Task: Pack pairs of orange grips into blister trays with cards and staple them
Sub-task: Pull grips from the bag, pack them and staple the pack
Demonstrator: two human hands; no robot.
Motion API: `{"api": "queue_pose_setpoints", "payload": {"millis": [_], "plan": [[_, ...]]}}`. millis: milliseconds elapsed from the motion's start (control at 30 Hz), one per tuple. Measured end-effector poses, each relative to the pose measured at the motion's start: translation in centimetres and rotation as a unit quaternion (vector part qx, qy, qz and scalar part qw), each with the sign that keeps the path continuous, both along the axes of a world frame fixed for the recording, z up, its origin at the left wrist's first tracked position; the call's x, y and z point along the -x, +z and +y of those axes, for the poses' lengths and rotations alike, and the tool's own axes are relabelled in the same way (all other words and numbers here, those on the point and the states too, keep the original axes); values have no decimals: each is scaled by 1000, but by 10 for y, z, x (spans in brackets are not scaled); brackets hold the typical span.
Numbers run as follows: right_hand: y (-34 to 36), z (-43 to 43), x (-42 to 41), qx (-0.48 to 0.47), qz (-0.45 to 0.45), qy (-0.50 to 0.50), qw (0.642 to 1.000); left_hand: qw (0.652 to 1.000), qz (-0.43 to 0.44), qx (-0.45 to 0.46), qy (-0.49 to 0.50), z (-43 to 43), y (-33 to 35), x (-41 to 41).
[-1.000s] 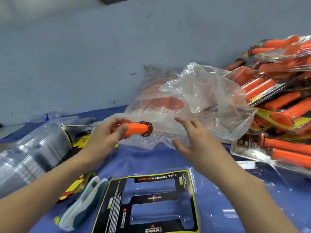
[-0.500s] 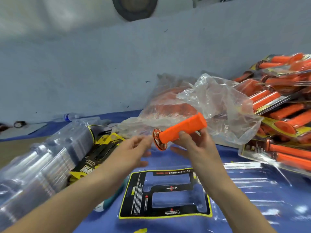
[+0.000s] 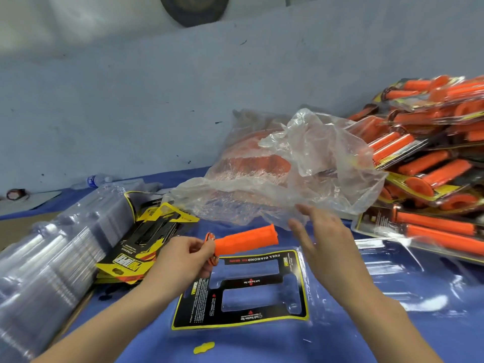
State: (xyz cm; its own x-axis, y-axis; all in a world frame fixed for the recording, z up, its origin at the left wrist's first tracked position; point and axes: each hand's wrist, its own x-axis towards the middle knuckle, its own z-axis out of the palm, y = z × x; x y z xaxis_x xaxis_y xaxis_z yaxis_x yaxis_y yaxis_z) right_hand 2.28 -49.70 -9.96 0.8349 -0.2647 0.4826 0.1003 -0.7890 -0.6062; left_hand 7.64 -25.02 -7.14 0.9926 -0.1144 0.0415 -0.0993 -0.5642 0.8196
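A person's left hand (image 3: 180,260) is holding a single orange grip (image 3: 246,238) above the middle of the blue-covered table (image 3: 262,344). Its fingers (image 3: 195,246) are pinching the grip's flanged end, and the ribbed body is pointing right and slightly upward, clear of the surface.

Just below the grip, a clear blister tray (image 3: 251,302) fitted with a black-and-yellow card (image 3: 199,302) is lying flat, the blue of the table showing through its two long pockets.

The right hand (image 3: 324,239) is hovering just to the right of the grip without touching it. Its fingers (image 3: 313,214) are straight, spread wide and gripping nothing. They are reaching the lip of a crumpled clear plastic bag (image 3: 314,163) of loose orange grips, which is sitting toward the table's far edge; whether they are touching the plastic cannot be told.

A tall stack of clear trays (image 3: 47,258) is leaning along the left edge, with a heap of spare cards (image 3: 146,239) beside it. Finished packs (image 3: 432,158) are piling up at the right edge. A water bottle (image 3: 95,179) is lying at the far left corner, and a yellow scrap (image 3: 204,347) is sitting near the near edge.
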Motion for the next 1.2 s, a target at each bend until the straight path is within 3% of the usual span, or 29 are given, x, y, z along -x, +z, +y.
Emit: {"api": "queue_pose_setpoints", "payload": {"millis": [33, 100, 567, 733, 800, 933, 1033, 1200], "plan": [[-8, 0, -1, 102, 30, -24, 994, 1000, 6, -20, -1, 1, -4, -1], [-21, 1, -1, 181, 104, 0, 978, 998, 14, -54, -4, 4, -10, -3], [-43, 0, -1, 169, 182, 42, 968, 982, 36, -188, 0, 3, -36, -8], [-41, 0, 0, 165, 188, 41, 967, 968, -13, -251, -3, 2, -32, -10], [-36, 0, 0, 145, 179, 42, 972, 957, -63, -282, -5, -1, -24, -8], [-16, -11, -3, 47, 129, 32, 990, 964, -151, -202, -84, -45, 7, -7], [-2, -29, -8, -40, 121, 24, 992, 945, -217, -163, -181, -111, 23, -18], [4, -65, -14, -119, 142, -10, 983, 912, -209, -261, -238, -241, 19, -86]]}}
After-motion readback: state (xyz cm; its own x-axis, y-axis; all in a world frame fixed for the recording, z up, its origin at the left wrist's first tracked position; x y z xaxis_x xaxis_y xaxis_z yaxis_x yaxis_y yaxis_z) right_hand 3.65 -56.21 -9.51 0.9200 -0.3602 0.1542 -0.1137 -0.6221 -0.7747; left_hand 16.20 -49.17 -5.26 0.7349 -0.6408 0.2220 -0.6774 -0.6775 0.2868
